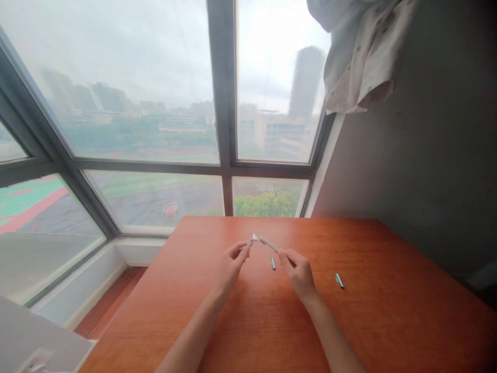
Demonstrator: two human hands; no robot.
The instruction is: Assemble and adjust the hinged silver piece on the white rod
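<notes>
Both hands (267, 264) mid-table (388, 321), far from every edge.

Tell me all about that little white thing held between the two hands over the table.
The white stick is thin, pale and looks like plastic. It is held in the air just above the orange-brown table, slanting down to the right. The right hand pinches its lower end; the left hand pinches a small silvery piece at its upper end. It is too small to tell more.
</notes>
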